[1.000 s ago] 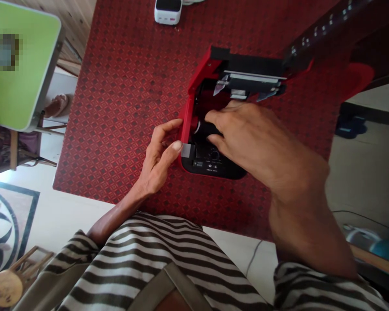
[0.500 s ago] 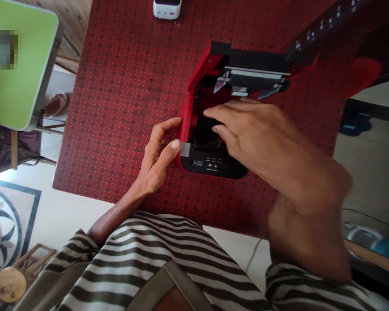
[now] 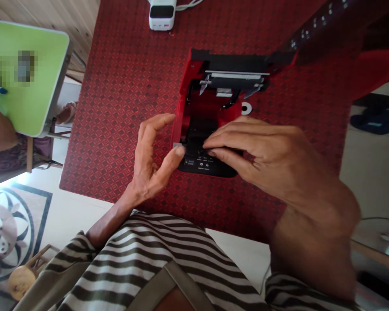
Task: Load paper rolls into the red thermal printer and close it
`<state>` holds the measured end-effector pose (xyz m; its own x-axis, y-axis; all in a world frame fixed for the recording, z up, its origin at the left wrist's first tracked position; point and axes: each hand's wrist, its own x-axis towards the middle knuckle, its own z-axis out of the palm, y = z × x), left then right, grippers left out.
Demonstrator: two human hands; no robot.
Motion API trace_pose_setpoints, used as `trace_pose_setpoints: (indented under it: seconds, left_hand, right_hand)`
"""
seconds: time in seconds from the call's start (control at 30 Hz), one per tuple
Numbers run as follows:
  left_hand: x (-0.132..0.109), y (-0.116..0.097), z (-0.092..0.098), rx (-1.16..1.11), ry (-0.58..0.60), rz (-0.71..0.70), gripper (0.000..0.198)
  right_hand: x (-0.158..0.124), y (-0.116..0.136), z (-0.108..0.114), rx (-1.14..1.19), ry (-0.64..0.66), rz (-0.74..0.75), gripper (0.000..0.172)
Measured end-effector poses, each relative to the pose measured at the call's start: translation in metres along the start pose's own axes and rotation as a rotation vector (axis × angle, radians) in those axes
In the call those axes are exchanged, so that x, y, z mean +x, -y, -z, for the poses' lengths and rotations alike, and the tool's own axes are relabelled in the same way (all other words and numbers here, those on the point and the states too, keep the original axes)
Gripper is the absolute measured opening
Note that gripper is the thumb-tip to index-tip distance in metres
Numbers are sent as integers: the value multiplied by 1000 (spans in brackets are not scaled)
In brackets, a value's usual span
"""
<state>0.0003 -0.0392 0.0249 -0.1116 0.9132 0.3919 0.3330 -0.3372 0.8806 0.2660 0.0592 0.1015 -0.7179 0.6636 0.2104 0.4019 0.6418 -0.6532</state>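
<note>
- Red thermal printer (image 3: pixel 194 166) sits with its lid open near the middle of the red patterned tablecloth (image 3: pixel 116 129); the lid (image 3: pixel 233 65), with its metal bar, lies back flat, so the inside is reachable.
- Green-topped table (image 3: pixel 29 108) stands at the far left, apart from the work.
- The left hand (image 3: pixel 152 164) is not clenched: its fingers curve open beside the printer's red wall, and only the thumb (image 3: pixel 180 150) touches the printer's edge, at a small grey strip (image 3: pixel 176 144). Maybe this thumb steadies the strip or the body.
- White box with a black panel (image 3: pixel 162 15) lies on the cloth, well beyond the printer, with a cable (image 3: pixel 188 5) at its end.
- The right hand (image 3: pixel 256 151) reaches over the printer's front, and its fingertips (image 3: pixel 210 149) lie on the black part inside. I cannot tell if they grasp something or only press, because the hand covers it.
- Small white ring (image 3: pixel 245 108) lies on the cloth, just beside the printer.
</note>
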Motion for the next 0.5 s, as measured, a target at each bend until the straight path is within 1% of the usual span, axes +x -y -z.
trace_pose_setpoints:
  seconds: [0.07, 0.13, 0.2, 0.23, 0.3, 0.33, 0.4, 0.5]
  left_hand:
    - [9, -4, 3, 50, 72, -78, 66]
    - [17, -7, 2, 77, 139, -162, 62]
    - [23, -9, -2, 143, 124, -276, 50]
    - [25, -10, -5, 184, 110, -322, 40]
    - [27, -12, -10, 254, 96, -362, 18]
    - [27, -13, -12, 272, 98, -373, 10]
    - [26, -16, -14, 287, 93, -415, 5]
    - [23, -22, -15, 328, 75, -465, 5]
  right_hand:
    - [-3, 5, 1, -13, -52, 8, 31]
    - [-6, 9, -1, -21, -106, -7, 33]
    - [-10, 12, -3, -30, -159, -25, 33]
    - [-11, 14, -5, -31, -188, -22, 31]
    - [-15, 14, -7, -33, -234, -11, 28]
    - [-16, 14, -7, -35, -247, -9, 28]
    - [-21, 12, -7, -38, -250, -7, 29]
    - [-27, 10, -2, -45, -200, 39, 29]
